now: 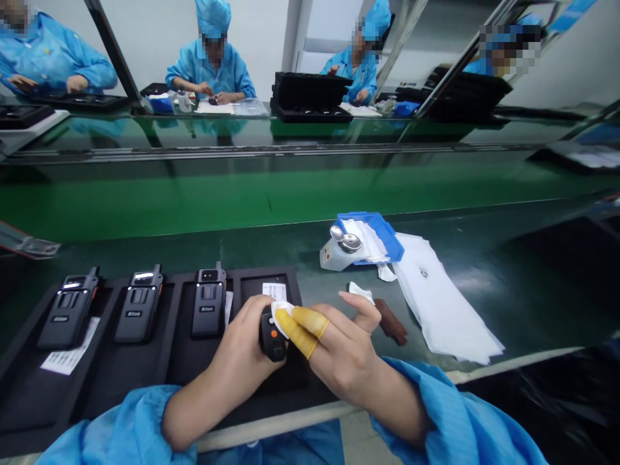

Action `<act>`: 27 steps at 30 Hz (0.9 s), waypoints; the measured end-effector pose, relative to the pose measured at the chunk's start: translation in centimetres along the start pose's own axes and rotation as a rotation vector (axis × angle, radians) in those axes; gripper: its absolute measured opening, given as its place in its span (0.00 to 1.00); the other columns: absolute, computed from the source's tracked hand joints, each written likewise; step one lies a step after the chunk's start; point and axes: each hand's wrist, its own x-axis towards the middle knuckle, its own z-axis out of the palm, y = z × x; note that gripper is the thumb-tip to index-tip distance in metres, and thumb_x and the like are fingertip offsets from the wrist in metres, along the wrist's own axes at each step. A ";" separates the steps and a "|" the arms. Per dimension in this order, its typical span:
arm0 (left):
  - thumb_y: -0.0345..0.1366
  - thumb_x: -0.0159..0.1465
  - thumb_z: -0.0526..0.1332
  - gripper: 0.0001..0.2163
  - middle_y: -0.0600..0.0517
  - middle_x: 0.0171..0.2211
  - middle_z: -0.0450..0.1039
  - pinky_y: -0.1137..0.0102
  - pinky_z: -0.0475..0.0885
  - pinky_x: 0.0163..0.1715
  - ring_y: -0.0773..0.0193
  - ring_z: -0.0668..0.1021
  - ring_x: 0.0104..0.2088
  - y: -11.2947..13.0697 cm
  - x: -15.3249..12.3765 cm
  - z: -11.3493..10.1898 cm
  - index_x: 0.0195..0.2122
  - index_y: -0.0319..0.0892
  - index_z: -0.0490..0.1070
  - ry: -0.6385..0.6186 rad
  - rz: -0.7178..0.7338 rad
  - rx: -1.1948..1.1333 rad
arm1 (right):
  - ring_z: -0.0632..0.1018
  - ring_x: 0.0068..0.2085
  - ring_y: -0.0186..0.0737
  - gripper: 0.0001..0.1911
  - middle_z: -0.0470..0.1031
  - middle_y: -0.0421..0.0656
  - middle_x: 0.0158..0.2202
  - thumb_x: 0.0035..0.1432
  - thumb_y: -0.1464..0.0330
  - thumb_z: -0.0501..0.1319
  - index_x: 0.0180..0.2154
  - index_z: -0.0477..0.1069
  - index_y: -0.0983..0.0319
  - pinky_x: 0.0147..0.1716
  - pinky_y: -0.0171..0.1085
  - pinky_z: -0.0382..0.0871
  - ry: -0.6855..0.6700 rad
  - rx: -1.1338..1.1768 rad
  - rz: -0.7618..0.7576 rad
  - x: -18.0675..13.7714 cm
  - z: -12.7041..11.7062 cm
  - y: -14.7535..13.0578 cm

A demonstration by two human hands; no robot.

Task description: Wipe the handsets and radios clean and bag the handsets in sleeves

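Observation:
My left hand [242, 339] is wrapped round a black handheld radio [274, 339], whose end with an orange button faces me. Against the radio's upper side, my right hand [343, 352] presses a small white wipe [281, 312] with two fingers in yellow finger cots. Its other fingers stand partly raised. Left of my hands, a black compartment tray [169, 365] holds three similar radios: one far left [68, 313], one in the middle [139, 307] and one nearest my left hand [209, 302]. White barcode labels [72, 347] lie in the tray.
A blue bin [394, 242] of white wipes stands beside a pump bottle [334, 255]. White plastic bags [440, 297], a brown strip [391, 321] and a crumpled wipe [361, 292] lie to the right. Beyond the green belt [232, 194], several people in blue work with black trays [310, 97].

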 end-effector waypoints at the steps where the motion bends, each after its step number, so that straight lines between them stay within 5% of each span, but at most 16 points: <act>1: 0.25 0.48 0.59 0.19 0.51 0.40 0.71 0.64 0.72 0.42 0.60 0.76 0.41 0.0 0.0 0.0 0.42 0.45 0.62 0.000 -0.006 0.005 | 0.75 0.35 0.29 0.16 0.78 0.34 0.31 0.60 0.79 0.48 0.33 0.72 0.59 0.54 0.44 0.48 0.010 -0.015 0.010 0.0 0.0 0.1; 21: 0.29 0.50 0.60 0.18 0.50 0.39 0.70 0.64 0.73 0.40 0.59 0.76 0.40 -0.1 0.0 0.1 0.44 0.44 0.62 0.042 -0.012 0.074 | 0.74 0.35 0.30 0.16 0.76 0.36 0.33 0.57 0.80 0.52 0.36 0.74 0.58 0.54 0.45 0.47 0.002 -0.101 0.053 0.5 0.2 0.8; 27: 0.29 0.49 0.61 0.18 0.50 0.39 0.71 0.62 0.73 0.40 0.58 0.76 0.41 -0.1 0.1 0.0 0.42 0.45 0.63 0.043 0.032 0.035 | 0.73 0.41 0.31 0.12 0.75 0.34 0.32 0.58 0.76 0.55 0.31 0.74 0.56 0.57 0.44 0.43 -0.063 -0.021 -0.078 1.0 -0.1 -0.2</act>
